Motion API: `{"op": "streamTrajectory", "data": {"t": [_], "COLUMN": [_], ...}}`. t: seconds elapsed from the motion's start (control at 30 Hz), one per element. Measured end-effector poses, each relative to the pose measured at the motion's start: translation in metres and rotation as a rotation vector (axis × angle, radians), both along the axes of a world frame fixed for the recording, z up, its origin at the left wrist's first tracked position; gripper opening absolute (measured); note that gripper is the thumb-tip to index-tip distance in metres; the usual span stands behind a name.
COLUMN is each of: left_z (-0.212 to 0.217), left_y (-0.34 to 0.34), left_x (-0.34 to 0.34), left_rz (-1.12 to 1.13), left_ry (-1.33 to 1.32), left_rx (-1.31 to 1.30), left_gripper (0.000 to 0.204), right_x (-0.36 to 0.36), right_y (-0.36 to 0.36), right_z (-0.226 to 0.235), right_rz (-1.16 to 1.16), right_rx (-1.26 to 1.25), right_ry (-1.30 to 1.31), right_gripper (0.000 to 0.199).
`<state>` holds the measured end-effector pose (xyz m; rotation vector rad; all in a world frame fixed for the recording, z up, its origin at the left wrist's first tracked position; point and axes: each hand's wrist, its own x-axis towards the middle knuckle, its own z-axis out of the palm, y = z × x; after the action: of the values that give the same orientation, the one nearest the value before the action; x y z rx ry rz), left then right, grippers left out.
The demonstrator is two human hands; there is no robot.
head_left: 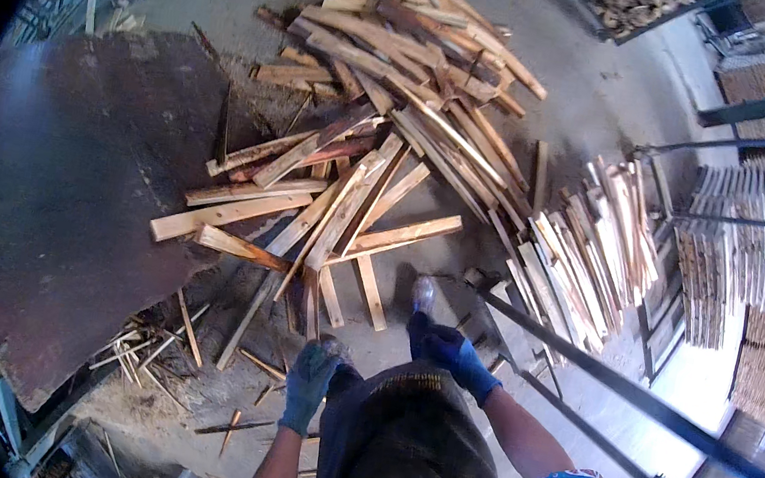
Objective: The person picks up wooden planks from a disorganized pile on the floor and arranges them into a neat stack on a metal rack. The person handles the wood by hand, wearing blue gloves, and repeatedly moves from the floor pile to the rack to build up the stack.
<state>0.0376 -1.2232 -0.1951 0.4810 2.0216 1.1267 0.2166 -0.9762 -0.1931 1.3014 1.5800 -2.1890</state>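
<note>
My left hand (310, 383), in a blue-grey work glove, hangs low beside the dark apron (411, 453), its fingers bent inward. The near end of a narrow wooden plank (311, 302) meets its fingertips in the picture; whether they grip it is hidden. My right hand (463, 360), in a darker blue glove, is in front of the apron near my right boot (424, 294). Its fingers point left and are too dark to read; no plank shows in it. Ahead, long rough planks (336, 218) lie crossed over one another in a loose heap.
More planks (418, 58) spread farther back. A large dark brown sheet (85, 197) fills the left, with thin wood splinters (142, 352) near its edge. At right, strips (591, 249) lie in a metal rack with long bars (626, 386). Stacked boards (743, 251) stand beyond.
</note>
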Motion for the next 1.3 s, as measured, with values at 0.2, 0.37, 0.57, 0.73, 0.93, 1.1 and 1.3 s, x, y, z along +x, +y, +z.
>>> {"op": "streamTrajectory", "data": {"t": [0.2,0.37,0.57,0.73,0.93,1.1,1.3], "left_z": [-0.119,-0.216,-0.309,-0.331,-0.25,-0.189,-0.15], "left_y": [0.101,0.18,0.251,0.275,0.242,0.246,0.237], "left_x": [-0.045,-0.084,-0.04,-0.038,-0.054,-0.076,-0.102], "left_rz": [-0.024,-0.41,-0.497,-0.67,-0.722,-0.619,-0.122], "left_ry": [0.213,0.414,0.643,0.603,0.56,0.353,0.07], "left_rx": [-0.102,-0.137,-0.072,-0.439,-0.161,0.078,0.011], "left_gripper": [0.057,0.067,0.08,0.068,0.056,0.057,0.062], "right_x": [-0.04,-0.053,-0.072,-0.066,-0.038,-0.021,-0.018], "right_y": [0.061,0.078,0.094,0.098,0.107,0.126,0.061], "right_z": [-0.163,-0.299,-0.376,-0.353,-0.251,-0.175,-0.176], "right_rz": [-0.54,-0.65,0.166,0.161,0.201,-0.004,0.152], "right_rx": [-0.566,-0.76,0.495,0.561,0.004,-0.242,-0.277], "right_ry": [-0.042,0.083,-0.115,0.067,-0.031,-0.178,-0.175], "right_gripper": [0.021,0.027,0.044,0.028,0.043,0.023,0.017]}}
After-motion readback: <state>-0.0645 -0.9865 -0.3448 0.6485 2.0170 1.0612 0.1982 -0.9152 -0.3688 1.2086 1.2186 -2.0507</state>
